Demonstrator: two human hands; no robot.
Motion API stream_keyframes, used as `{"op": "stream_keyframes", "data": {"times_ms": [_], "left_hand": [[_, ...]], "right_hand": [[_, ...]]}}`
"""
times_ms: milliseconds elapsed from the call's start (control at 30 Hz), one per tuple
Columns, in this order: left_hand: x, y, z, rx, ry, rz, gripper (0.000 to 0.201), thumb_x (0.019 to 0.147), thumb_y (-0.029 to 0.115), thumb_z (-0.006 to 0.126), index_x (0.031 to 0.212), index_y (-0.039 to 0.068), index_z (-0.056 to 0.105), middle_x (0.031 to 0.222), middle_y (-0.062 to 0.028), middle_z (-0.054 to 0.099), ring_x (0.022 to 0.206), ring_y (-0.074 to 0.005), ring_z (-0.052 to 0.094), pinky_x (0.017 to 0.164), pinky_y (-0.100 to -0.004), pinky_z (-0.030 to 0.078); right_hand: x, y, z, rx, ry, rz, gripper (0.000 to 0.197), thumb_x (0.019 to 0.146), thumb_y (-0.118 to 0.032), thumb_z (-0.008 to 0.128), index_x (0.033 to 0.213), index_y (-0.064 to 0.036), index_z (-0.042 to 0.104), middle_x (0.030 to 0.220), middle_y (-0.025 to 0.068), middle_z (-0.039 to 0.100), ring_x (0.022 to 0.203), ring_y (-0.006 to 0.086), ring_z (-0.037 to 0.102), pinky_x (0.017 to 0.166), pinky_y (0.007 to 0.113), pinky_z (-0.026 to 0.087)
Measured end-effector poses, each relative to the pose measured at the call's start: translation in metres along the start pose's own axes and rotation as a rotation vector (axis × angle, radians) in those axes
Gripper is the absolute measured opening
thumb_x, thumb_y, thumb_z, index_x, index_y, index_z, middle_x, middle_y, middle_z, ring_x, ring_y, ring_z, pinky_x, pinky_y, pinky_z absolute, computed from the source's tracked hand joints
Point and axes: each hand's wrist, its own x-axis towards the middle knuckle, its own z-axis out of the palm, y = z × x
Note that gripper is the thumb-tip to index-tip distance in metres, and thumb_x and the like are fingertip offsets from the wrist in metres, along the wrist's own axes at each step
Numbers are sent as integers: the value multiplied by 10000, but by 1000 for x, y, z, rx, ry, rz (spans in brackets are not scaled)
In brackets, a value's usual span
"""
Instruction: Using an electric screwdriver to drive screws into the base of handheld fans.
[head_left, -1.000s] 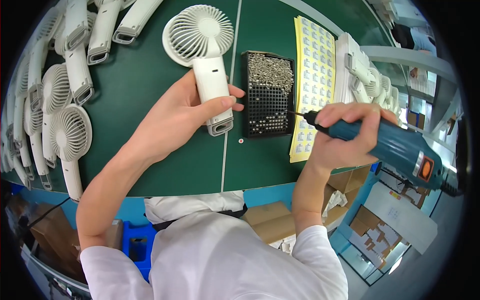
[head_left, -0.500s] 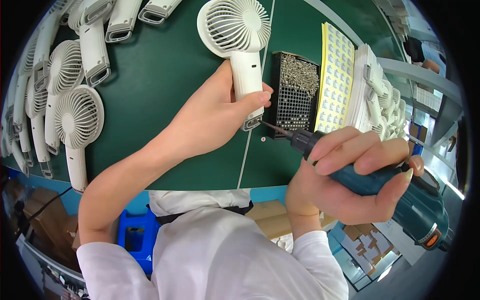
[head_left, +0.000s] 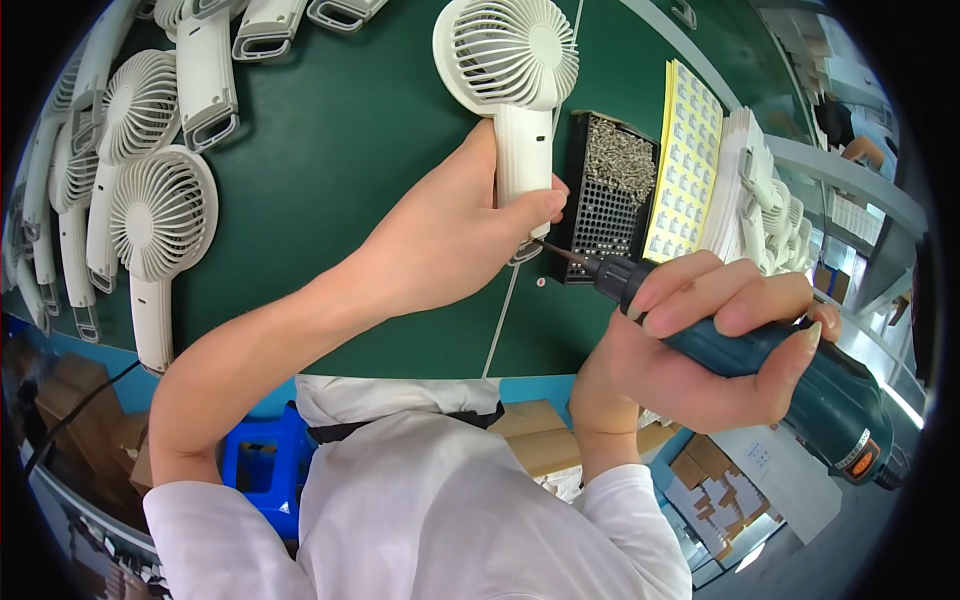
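Observation:
A white handheld fan (head_left: 524,150) lies in my left hand (head_left: 450,225), the fingers wrapped round its handle and the thumb across the front. Its round grille head points away from me. My right hand (head_left: 700,345) grips a dark teal electric screwdriver (head_left: 745,350), tilted so that its thin bit reaches left to the bottom end of the fan handle. The tip meets the handle beside the grey loop there; whether a screw sits on it is too small to tell. Just right of the fan stands a black screw tray (head_left: 612,195) with loose screws heaped at its far end.
More white fans (head_left: 160,220) crowd the left side of the green table (head_left: 320,120). Right of the tray are a yellow-edged sticker sheet (head_left: 685,165), a white stack (head_left: 735,180) and another pile of fans (head_left: 785,225). A tiny round piece (head_left: 541,282) lies near the tray.
The fan and my left hand appear slightly farther right and up as the whole view shifts. The screwdriver tip has come closer, from just beside the handle's end to touching it.

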Motion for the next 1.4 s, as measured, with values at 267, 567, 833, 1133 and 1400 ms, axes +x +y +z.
{"op": "stream_keyframes", "data": {"times_ms": [267,567,833,1133,1400], "left_hand": [[-4,19,5,-18,30,-126,353,902,219,653,1127,15,473,843,-45,623,787,-116,635,763,-266,496],[-6,16,4,-51,-1,-125,338,886,169,672,1125,17,486,853,-63,641,769,-118,632,733,-271,496],[-6,14,5,-116,-8,-119,350,897,160,649,1142,-10,464,865,-80,639,795,-131,648,744,-275,519],[-4,10,2,-90,29,-107,317,967,226,556,1165,6,442,909,-68,626,824,-134,634,754,-280,514],[-1,1,3,-58,48,-17,297,999,237,498,1173,5,431,1018,-94,636,932,-153,629,838,-292,513]], "right_hand": [[7,-10,-11,-25,139,-19,213,962,-259,397,1069,-92,474,686,55,461,360,159,396,318,316,379],[12,-10,-4,-68,198,-7,164,959,-264,413,996,-111,459,672,38,460,346,143,372,308,297,362],[8,-11,-16,-1,145,-9,238,984,-255,345,1204,-184,402,713,56,490,356,209,445,320,391,459],[8,-13,-18,-8,159,-12,242,992,-278,317,1203,-189,394,716,51,488,360,204,452,319,385,459],[-4,-2,1,-57,109,-4,219,962,-283,373,1091,-113,422,684,54,452,354,168,405,315,317,403]]}}
